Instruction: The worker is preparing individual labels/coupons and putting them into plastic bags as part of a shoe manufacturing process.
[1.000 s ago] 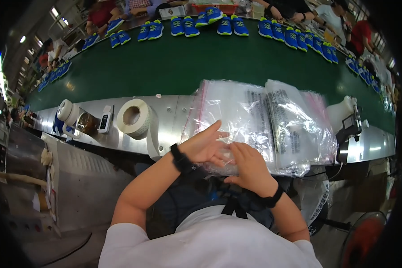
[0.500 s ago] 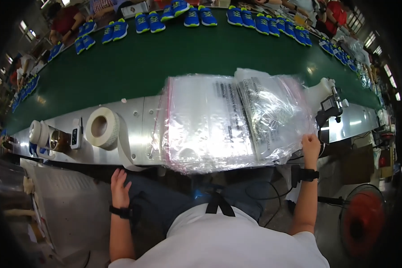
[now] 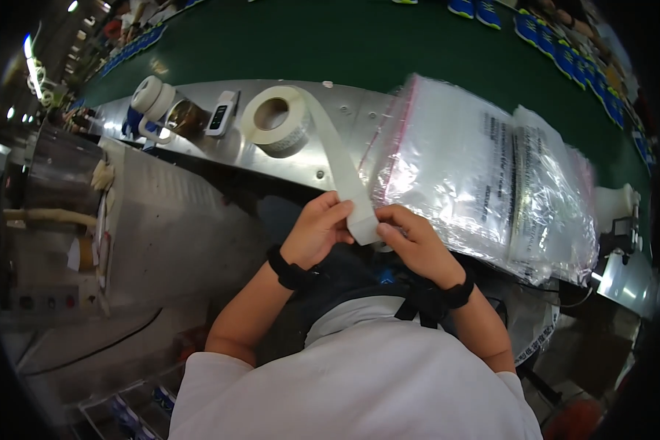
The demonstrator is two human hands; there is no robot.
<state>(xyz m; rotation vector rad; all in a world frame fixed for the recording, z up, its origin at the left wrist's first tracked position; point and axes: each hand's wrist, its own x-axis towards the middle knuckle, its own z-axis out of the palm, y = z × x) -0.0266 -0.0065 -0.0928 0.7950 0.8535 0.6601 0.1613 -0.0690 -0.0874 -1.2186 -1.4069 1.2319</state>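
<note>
A roll of white labels [image 3: 295,139] stands on the metal ledge, and its pale strip of labels [image 3: 336,158] runs off toward me over the ledge's near edge. My left hand [image 3: 315,231] is closed, pinching the left side of the strip near its loose end. From the other side my right hand [image 3: 419,248] grips the right edge of the same end between thumb and fingers. Just right of the strip lies a stack of clear plastic bags [image 3: 436,158] with pink edges and dark print, with more crinkled bags [image 3: 554,194] on its right part.
Left of the roll are a small device with a screen [image 3: 221,117] and a white-lidded jar [image 3: 187,119]. A tape dispenser [image 3: 623,227] stands beyond the bags. Blue shoes [image 3: 557,48] line the far side of the green conveyor belt [image 3: 330,44]. A grey bin [image 3: 169,227] sits left.
Both hands have come together in the middle and taken hold of the label strip. My right hand has left the bags' right side. The view has turned left.
</note>
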